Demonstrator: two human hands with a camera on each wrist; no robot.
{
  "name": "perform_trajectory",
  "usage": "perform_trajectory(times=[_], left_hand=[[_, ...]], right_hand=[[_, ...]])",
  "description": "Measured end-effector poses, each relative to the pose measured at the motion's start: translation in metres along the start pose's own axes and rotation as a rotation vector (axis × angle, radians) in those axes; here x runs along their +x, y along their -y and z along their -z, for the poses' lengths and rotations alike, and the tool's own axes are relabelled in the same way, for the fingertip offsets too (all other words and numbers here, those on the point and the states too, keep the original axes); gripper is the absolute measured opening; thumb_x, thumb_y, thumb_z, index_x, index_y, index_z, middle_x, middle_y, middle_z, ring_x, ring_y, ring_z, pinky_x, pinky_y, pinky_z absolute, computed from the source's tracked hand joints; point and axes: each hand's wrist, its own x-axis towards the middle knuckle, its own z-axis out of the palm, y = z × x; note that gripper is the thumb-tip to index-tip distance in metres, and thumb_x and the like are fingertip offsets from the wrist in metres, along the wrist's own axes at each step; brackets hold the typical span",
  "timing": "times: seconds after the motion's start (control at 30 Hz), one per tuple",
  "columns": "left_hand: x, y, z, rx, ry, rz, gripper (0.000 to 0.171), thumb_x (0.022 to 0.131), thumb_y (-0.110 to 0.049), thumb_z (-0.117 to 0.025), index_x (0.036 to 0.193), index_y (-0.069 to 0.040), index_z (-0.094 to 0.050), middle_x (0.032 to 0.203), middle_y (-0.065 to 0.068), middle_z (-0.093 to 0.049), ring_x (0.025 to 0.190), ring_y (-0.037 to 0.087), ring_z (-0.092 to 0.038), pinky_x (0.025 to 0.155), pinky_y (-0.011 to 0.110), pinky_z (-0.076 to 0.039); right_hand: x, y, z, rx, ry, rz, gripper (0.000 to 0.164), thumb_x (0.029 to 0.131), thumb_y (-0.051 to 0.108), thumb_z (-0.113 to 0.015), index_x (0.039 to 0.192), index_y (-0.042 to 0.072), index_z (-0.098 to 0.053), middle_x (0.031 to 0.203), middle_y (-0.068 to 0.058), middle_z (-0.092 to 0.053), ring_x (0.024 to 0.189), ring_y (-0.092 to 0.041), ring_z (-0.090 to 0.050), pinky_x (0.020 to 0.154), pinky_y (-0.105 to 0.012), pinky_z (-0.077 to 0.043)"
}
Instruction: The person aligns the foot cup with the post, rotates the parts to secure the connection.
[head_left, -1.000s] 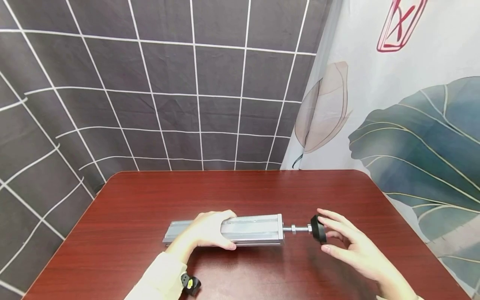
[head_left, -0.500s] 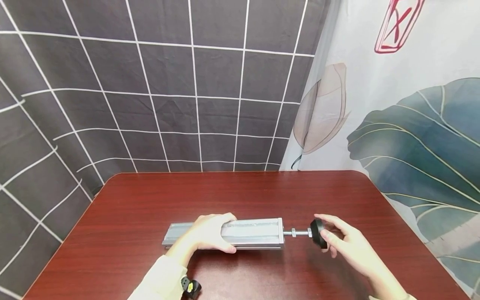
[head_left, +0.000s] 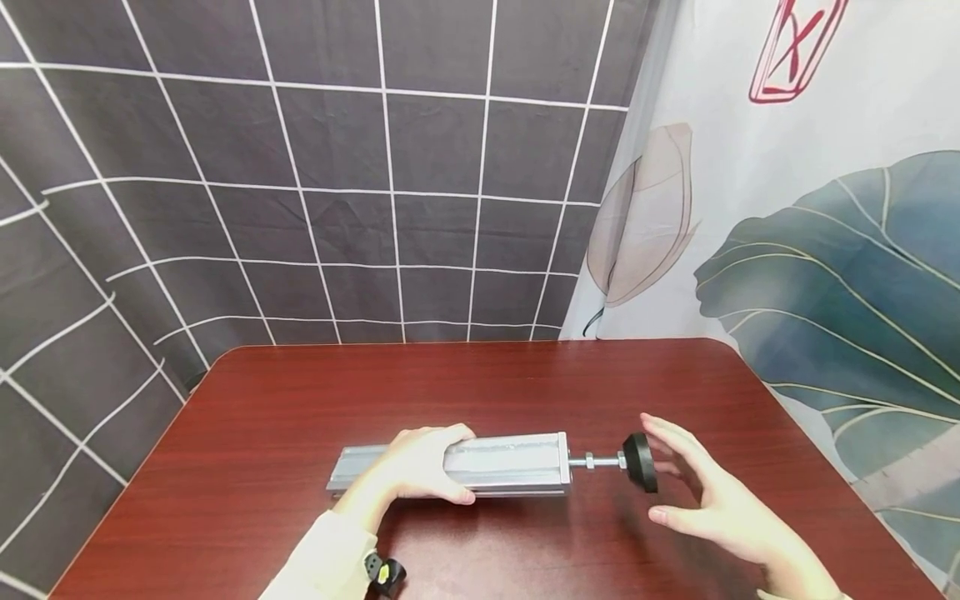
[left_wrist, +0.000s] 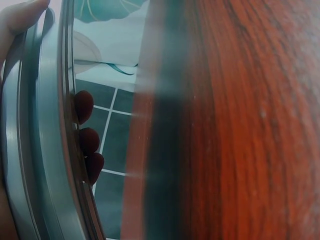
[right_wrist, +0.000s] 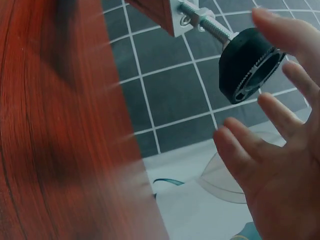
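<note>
My left hand [head_left: 423, 462] grips a silver aluminium profile [head_left: 513, 460] from above, thumb on the near side. In the left wrist view several fingertips [left_wrist: 89, 141] curl round the edge of the profile [left_wrist: 47, 125], which hangs above the table. Out of its right end plate runs a threaded rod [head_left: 600, 462] with a nut on it. A round black levelling foot [head_left: 640, 462] sits on the rod's outer end. Beside that foot, my right hand [head_left: 716, 504] is spread, thumb and fingers apart. The right wrist view shows a gap between the hand [right_wrist: 285, 170] and the hollow-faced foot [right_wrist: 245, 65].
The profile is over a reddish-brown wooden table [head_left: 480, 387] with rounded far corners. Behind it hangs a dark grey curtain [head_left: 337, 217] with white grid lines. A pale leaf-patterned curtain [head_left: 810, 250] hangs at the right. A black device [head_left: 386, 573] is on the left wrist.
Half a second ago my right thumb and fingers were on the black foot. They have since spread and moved off it to the right. The left hand keeps its grip.
</note>
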Motion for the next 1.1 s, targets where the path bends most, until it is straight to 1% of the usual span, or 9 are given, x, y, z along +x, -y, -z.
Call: perform_trajectory(times=[0.1, 0.17, 0.33, 0.5, 0.6, 0.73, 0.87, 1.03, 1.1], left_hand=[[0.0, 0.001, -0.001, 0.007, 0.002, 0.001, 0.064, 0.054, -0.057, -0.076, 0.109, -0.029, -0.059, 0.092, -0.015, -0.063, 0.081, 0.004, -0.057, 0.073, 0.037, -0.04], [0.0, 0.001, -0.001, 0.012, 0.004, 0.0, 0.064, 0.054, -0.057, -0.076, 0.109, -0.029, -0.059, 0.092, -0.015, -0.063, 0.081, 0.004, -0.058, 0.073, 0.037, -0.04], [-0.001, 0.002, 0.0, 0.018, 0.01, 0.003, 0.065, 0.053, -0.058, -0.076, 0.109, -0.03, -0.059, 0.093, -0.015, -0.063, 0.082, 0.004, -0.058, 0.074, 0.037, -0.041], [-0.001, 0.001, -0.001, 0.02, 0.012, -0.001, 0.065, 0.053, -0.058, -0.076, 0.109, -0.029, -0.058, 0.094, -0.015, -0.064, 0.082, 0.003, -0.058, 0.074, 0.037, -0.041], [0.0, 0.001, -0.002, 0.019, 0.01, -0.006, 0.064, 0.053, -0.058, -0.076, 0.109, -0.029, -0.058, 0.093, -0.015, -0.063, 0.082, 0.004, -0.058, 0.073, 0.036, -0.042], [0.0, 0.001, -0.004, 0.016, 0.008, -0.009, 0.064, 0.053, -0.058, -0.076, 0.108, -0.03, -0.059, 0.092, -0.016, -0.063, 0.08, 0.003, -0.058, 0.072, 0.036, -0.042], [0.0, 0.002, -0.005, 0.023, 0.006, -0.007, 0.064, 0.053, -0.058, -0.076, 0.108, -0.03, -0.059, 0.093, -0.016, -0.063, 0.081, 0.003, -0.058, 0.073, 0.036, -0.042], [0.0, 0.002, -0.004, 0.021, 0.008, -0.005, 0.064, 0.054, -0.058, -0.075, 0.109, -0.03, -0.058, 0.094, -0.016, -0.063, 0.082, 0.003, -0.058, 0.074, 0.037, -0.041], [0.0, 0.002, -0.004, 0.018, 0.01, -0.002, 0.064, 0.054, -0.058, -0.075, 0.109, -0.03, -0.058, 0.094, -0.016, -0.063, 0.082, 0.003, -0.058, 0.074, 0.037, -0.041]], right_hand=[[-0.001, -0.002, -0.001, 0.049, 0.028, 0.047, 0.079, 0.075, -0.015, -0.067, 0.142, -0.004, -0.027, 0.149, -0.01, -0.022, 0.12, -0.009, -0.046, 0.093, -0.018, -0.039], [0.0, -0.003, -0.002, 0.032, 0.021, 0.054, 0.072, 0.077, -0.014, -0.066, 0.14, -0.004, -0.034, 0.147, -0.011, -0.025, 0.116, -0.01, -0.05, 0.09, -0.018, -0.041], [0.001, 0.0, -0.006, -0.066, -0.068, -0.085, 0.065, 0.08, -0.002, -0.07, 0.138, 0.007, -0.043, 0.127, 0.002, -0.047, 0.092, -0.01, -0.061, 0.074, -0.021, -0.049], [0.006, 0.004, -0.011, 0.007, -0.138, -0.238, 0.051, 0.088, 0.002, -0.061, 0.136, 0.013, -0.046, 0.096, 0.002, -0.06, 0.065, -0.019, -0.062, 0.057, -0.029, -0.049], [0.009, 0.006, -0.014, 0.068, -0.16, -0.313, 0.039, 0.094, 0.006, -0.053, 0.133, 0.01, -0.048, 0.095, -0.002, -0.061, 0.059, -0.026, -0.062, 0.056, -0.032, -0.05], [0.011, 0.01, -0.016, 0.073, -0.169, -0.378, 0.032, 0.097, 0.011, -0.049, 0.128, 0.005, -0.048, 0.09, -0.007, -0.061, 0.059, -0.029, -0.063, 0.06, -0.032, -0.051], [0.008, 0.01, -0.013, 0.012, -0.154, -0.345, 0.036, 0.096, 0.01, -0.049, 0.132, 0.005, -0.045, 0.094, 0.0, -0.061, 0.059, -0.024, -0.061, 0.06, -0.03, -0.05], [-0.001, 0.002, -0.005, -0.036, -0.133, -0.215, 0.065, 0.086, -0.002, -0.062, 0.143, 0.011, -0.033, 0.123, 0.012, -0.05, 0.091, -0.009, -0.061, 0.074, -0.023, -0.049], [-0.004, -0.002, -0.003, -0.025, -0.103, -0.106, 0.077, 0.079, -0.008, -0.067, 0.144, 0.007, -0.029, 0.136, 0.006, -0.041, 0.109, -0.006, -0.053, 0.082, -0.02, -0.046]])
